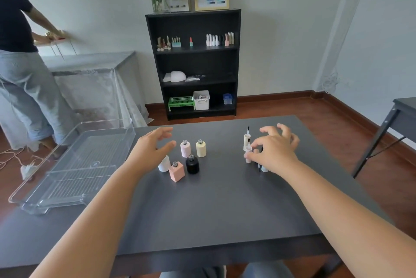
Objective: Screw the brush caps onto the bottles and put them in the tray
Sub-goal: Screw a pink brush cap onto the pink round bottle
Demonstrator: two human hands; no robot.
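Several uncapped bottles stand mid-table: a pale pink one [185, 149], a cream one [201, 148], a black one [192, 164], a square salmon one [176, 172] and a white one [164, 163] half hidden by my left hand [153, 149]. That hand hovers open just left of them, holding nothing. Brush caps [247, 142] stand upside down to the right, brushes pointing up. My right hand [275, 149] hangs over them with spread fingers, thumb and forefinger touching a white cap [248, 154]; no firm grip shows. The clear tray [74, 165] sits empty at the table's left.
The dark table [213, 210] has open surface in front of the bottles. A person stands at far left by another table. A black shelf [193, 64] with bottles and boxes is against the far wall. Another table's corner [403, 111] is at right.
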